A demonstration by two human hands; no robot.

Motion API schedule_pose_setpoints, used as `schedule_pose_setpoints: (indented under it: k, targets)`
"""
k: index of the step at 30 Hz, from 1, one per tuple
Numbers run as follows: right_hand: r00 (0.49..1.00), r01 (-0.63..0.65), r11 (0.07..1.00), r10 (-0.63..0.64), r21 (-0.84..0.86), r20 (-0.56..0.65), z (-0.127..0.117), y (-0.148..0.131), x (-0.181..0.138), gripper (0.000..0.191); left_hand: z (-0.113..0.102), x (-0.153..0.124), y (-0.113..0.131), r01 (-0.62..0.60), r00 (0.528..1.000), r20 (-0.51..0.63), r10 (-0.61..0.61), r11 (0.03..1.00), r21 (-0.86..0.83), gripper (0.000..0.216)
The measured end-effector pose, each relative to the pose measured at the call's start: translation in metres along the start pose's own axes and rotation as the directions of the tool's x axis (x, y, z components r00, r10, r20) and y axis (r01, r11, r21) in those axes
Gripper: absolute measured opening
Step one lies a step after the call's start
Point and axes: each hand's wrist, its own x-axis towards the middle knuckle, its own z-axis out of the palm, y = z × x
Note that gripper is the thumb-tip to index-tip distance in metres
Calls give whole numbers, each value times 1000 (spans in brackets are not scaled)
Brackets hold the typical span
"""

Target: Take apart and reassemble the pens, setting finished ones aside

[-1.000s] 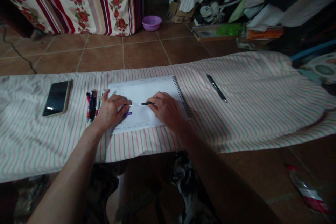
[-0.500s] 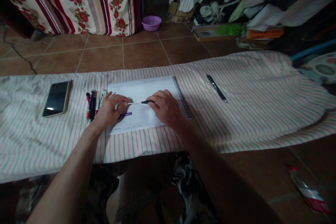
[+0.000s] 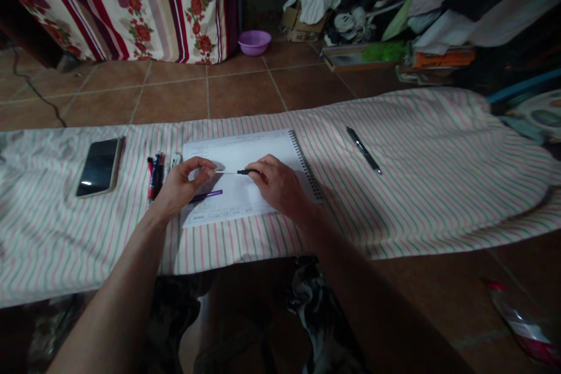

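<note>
Over the open spiral notebook (image 3: 245, 149), my two hands hold one slim pen piece between them. My right hand (image 3: 280, 187) is closed on its black part (image 3: 244, 172). From that part a thin white rod (image 3: 227, 172), which looks like a pen refill, runs level to my left hand (image 3: 186, 184). The thumb and forefinger of my left hand pinch its far end, and the fingertips cover that tip. Below the rod, a purple pen or cap (image 3: 213, 193) lies on the page, partly behind my left hand.
Several pens (image 3: 155, 175) lie left of the notebook, with a phone (image 3: 100, 167) beyond them. A black pen (image 3: 363, 150) rests to the right on the striped cloth (image 3: 421, 187). On the floor are a purple basin (image 3: 255, 42) and a bottle (image 3: 521, 321).
The view has shifted slightly. The fingers of my left hand have drawn together into a rounder pinch at the rod's end. My right hand keeps its hold on the black part.
</note>
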Motion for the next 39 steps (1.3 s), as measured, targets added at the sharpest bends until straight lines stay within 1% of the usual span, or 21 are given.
schedule_pose_setpoints:
  k: [3,7,15,20,22,24,26,29,33,39]
  targets:
    - [1000,-9,998,11,58,-26,4,0,1,17,1,0,-1,42,999,-23,-46,987,-152,16]
    - [998,-9,992,17,126,-60,6,0,3,16,3,0,-2,82,994,-32,-102,923,-376,16]
    - [997,8,979,8,204,-75,4,-3,3,15,5,2,6,99,984,-59,-170,784,-613,15]
    - [995,29,970,-6,240,-97,5,-4,2,18,6,2,6,107,979,-64,-194,754,-648,14]
    - [996,27,957,0,288,-94,5,-6,2,20,6,3,5,118,976,-55,-211,721,-683,14]
    - [996,0,936,30,353,-80,6,-7,2,20,5,3,5,135,973,-38,-229,688,-713,14]
    - [995,-37,908,73,416,-70,7,-7,2,17,5,3,5,146,971,-27,-240,675,-723,15]
    - [990,-77,872,125,483,-68,9,-6,3,14,4,3,7,153,970,-22,-241,679,-718,16]
    - [987,-85,837,144,540,-67,10,-5,3,14,4,3,10,151,971,-23,-237,688,-710,18]
    - [983,-55,838,140,543,-116,9,-7,2,15,5,2,8,132,974,-38,-222,699,-703,17]
